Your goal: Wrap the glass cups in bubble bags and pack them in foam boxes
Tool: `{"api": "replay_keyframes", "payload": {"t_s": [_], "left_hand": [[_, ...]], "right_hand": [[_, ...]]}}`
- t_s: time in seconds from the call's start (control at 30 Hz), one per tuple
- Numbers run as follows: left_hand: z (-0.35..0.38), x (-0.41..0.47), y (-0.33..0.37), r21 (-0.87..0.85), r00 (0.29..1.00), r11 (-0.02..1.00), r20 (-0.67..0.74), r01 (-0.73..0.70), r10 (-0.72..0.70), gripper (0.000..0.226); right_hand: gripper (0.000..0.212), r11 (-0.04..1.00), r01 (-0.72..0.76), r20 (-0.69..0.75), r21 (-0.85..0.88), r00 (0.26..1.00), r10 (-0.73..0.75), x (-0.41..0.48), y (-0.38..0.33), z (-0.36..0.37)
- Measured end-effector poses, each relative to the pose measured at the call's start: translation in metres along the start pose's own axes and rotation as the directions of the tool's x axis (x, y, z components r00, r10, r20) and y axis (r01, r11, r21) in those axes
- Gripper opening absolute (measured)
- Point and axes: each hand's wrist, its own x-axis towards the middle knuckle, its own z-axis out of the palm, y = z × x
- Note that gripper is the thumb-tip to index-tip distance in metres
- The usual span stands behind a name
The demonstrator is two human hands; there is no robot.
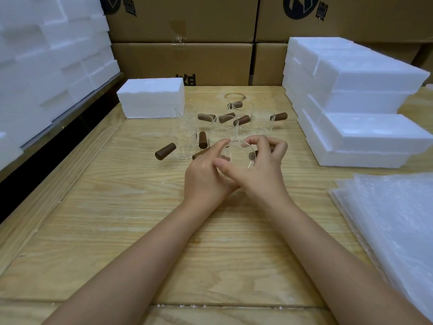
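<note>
Glass cup (239, 156): clear, cylindrical, thin-walled, with a stubby brown wooden handle. It is held just above the pale grained wooden bench (140, 219), in front of a cluster of like cups (185, 141). Left hand (206, 177) and right hand (264, 167) both grip it, fingers (276, 146) curled round its rim. White grainy foam boxes (151, 97) stand behind; translucent bubble bags (398, 219) lie flat at right

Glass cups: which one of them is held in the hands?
The glass cup nearest the camera: the left hand and the right hand both hold it, while the other cups stand untouched on the table behind.
</note>
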Motion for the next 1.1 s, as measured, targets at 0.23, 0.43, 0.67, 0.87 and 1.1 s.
{"api": "replay_keyframes", "payload": {"t_s": [0.23,0.43,0.67,0.87,1.1], "left_hand": [[-0.001,-0.002,0.003,-0.072,0.998,0.997,-0.06,-0.023,0.019,0.073],[-0.001,-0.002,0.0,-0.104,0.997,0.994,-0.069,-0.03,0.023,0.073],[0.0,-0.002,-0.003,-0.14,0.995,0.99,-0.095,-0.015,0.001,0.075],[-0.001,-0.001,-0.003,-0.146,0.995,0.989,-0.098,0.009,-0.023,0.076],[-0.002,-0.002,0.002,-0.029,0.993,0.999,-0.112,-0.037,0.034,0.074]], "right_hand": [[0.034,0.995,0.081,-0.07,0.059,0.995,-0.077,-0.001,0.001,-0.001],[0.017,0.977,0.154,-0.064,0.147,0.987,-0.146,0.001,0.002,-0.004],[0.019,0.964,0.252,0.037,0.089,0.966,-0.256,0.005,0.006,-0.013],[0.036,0.966,0.25,0.106,0.065,0.961,-0.256,0.005,0.006,-0.016],[0.057,0.976,0.218,0.029,0.024,0.975,-0.219,-0.002,0.003,-0.009]]}}
